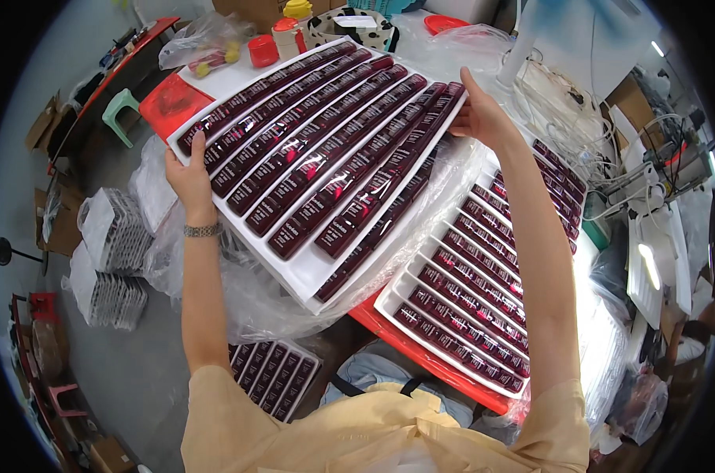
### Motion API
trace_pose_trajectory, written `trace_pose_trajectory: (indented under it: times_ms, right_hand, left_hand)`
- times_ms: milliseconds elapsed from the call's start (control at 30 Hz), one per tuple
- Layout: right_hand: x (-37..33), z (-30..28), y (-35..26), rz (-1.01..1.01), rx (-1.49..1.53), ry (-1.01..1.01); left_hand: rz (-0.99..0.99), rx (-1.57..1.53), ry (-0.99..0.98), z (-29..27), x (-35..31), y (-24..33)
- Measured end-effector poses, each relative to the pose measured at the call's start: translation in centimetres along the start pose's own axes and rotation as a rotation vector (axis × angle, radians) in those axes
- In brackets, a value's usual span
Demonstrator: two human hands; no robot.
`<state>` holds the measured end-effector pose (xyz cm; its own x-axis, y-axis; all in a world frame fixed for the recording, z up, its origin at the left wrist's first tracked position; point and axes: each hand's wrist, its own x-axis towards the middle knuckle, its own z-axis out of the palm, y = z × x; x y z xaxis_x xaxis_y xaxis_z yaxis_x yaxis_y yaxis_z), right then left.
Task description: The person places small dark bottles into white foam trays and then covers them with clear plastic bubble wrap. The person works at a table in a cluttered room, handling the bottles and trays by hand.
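Note:
A white tray (298,285) packed with rows of small dark red cosmetic bottles (318,150) is tilted up between my two hands. My left hand (189,180) is closed on its left edge, the thumb over the rim. At the far right corner my right hand (483,114) grips the rim, its fingers partly hidden behind the edge. Beneath this tray, another row of dark red bottles (381,230) shows, with clear plastic film around it. To the right, a second white tray (387,303) of similar bottles lies on the red table (420,355).
Below my left arm is another filled tray (316,369). Stacked white trays (113,236) stand on the floor at left, near a green stool (122,110). A red lid (263,50) and a thermos (289,38) sit at the back. Cables (558,98) and machinery crowd the right.

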<state>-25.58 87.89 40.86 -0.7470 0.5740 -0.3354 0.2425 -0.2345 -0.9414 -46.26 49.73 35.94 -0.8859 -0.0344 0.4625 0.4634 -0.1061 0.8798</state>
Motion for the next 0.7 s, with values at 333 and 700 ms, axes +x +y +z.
trace_pose_trajectory:
  times_ms: [333,700]
  right_hand:
    - [-2.1,-0.4,-2.0,-0.278,0.269,0.084]
    - [-28.5,-6.8,10.3,-0.571,0.712,0.521]
  left_hand:
    - [-0.012,-0.08,-0.12,0.7,3.3,2.4]
    - [0.05,-0.051,-0.748,12.5,-1.0,9.1]
